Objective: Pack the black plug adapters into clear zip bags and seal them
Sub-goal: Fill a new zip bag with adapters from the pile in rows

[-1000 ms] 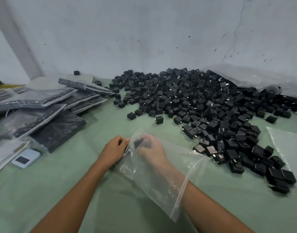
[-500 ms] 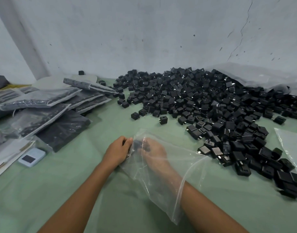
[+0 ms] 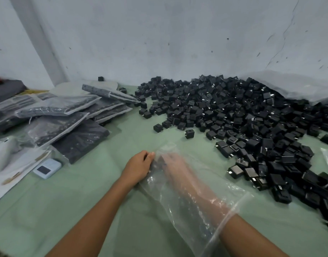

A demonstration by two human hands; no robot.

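Bag [image 3: 178, 210]: left hand [image 3: 139, 166] pinches its end.
Right hand [image 3: 175, 165]: deep inside; cannot tell its grip.
Risk: thin plastic may tear, or plugs [image 3: 252, 127] tumble out.

Our left hand [image 3: 139, 166] lies knuckles up, fingers curled, pinching the edge of the clear zip bag [image 3: 178, 216]. Our right hand [image 3: 173, 164] reaches forward inside it, forearm sheathed past the wrist; through the film we cannot tell how its fingers lie.
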